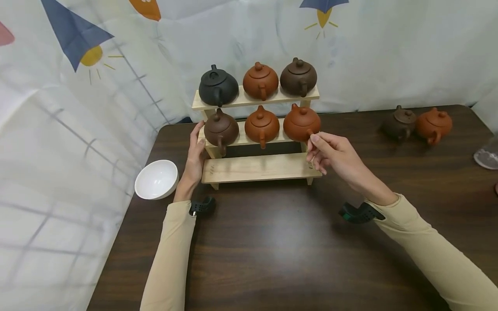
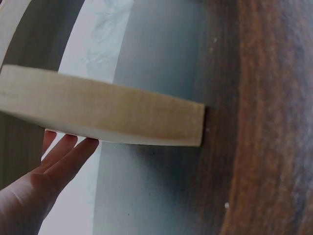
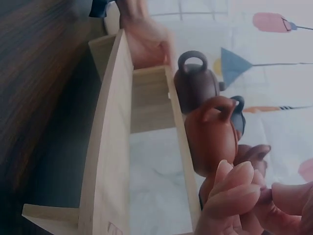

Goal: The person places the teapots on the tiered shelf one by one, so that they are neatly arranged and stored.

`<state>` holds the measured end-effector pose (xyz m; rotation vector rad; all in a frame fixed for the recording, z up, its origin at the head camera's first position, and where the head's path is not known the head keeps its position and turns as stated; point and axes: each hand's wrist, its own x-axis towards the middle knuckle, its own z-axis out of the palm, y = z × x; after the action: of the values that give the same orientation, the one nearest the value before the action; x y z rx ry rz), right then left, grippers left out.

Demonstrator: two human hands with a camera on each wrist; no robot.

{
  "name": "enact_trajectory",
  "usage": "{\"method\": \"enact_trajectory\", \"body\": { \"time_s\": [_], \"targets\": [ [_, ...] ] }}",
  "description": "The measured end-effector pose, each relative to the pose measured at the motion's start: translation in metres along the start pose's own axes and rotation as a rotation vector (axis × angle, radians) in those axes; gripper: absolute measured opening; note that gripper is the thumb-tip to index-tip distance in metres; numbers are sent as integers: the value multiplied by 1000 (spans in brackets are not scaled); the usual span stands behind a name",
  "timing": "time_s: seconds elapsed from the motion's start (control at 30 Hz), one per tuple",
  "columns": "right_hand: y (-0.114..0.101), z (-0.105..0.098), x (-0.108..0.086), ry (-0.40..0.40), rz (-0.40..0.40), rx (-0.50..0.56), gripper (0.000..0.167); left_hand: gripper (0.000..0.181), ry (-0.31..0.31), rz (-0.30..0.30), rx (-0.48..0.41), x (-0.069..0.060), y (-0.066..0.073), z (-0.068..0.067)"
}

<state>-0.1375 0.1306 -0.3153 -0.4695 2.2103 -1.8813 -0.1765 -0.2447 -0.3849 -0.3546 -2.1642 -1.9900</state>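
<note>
A three-tier wooden stand bears two rows of teapots. At its left end, my left hand grips the middle shelf, thumb in front; in the left wrist view the fingers lie straight against a wooden board. My right hand pinches the handle of the orange-red teapot at the middle shelf's right end. That teapot is mostly hidden behind my right hand in the right wrist view. Beside it are a red-brown teapot and a dark brown one.
The upper shelf holds black, red-brown and dark brown teapots. A white bowl stands left. Dark and orange-red teapots stand at the right, near a clear glass item. A printed curtain hangs behind.
</note>
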Motion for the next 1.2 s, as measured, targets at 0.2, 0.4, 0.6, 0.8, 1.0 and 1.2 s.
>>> {"method": "enact_trajectory", "body": {
  "time_s": [0.2, 0.4, 0.6, 0.8, 1.0, 1.2],
  "targets": [
    [2, 4, 4, -17, -3, -13, 35, 68, -2, 3, 1, 0, 1, 0],
    [2, 4, 5, -30, 3, -34, 36, 68, -1, 9, -9, 0, 1, 1],
    [0, 5, 0, -28, 12, -83, 31, 68, -4, 13, -11, 0, 2, 1],
    [1, -13, -9, -8, 29, -41, 36, 68, -1, 18, -13, 0, 2, 0],
    [13, -52, -21, 60, 19, -19, 30, 68, 1, 11, -15, -1, 1, 0],
    [33, -107, -38, 140, 67, 46, 30, 69, -3, 21, 0, 1, 0, -1]
  ]
}}
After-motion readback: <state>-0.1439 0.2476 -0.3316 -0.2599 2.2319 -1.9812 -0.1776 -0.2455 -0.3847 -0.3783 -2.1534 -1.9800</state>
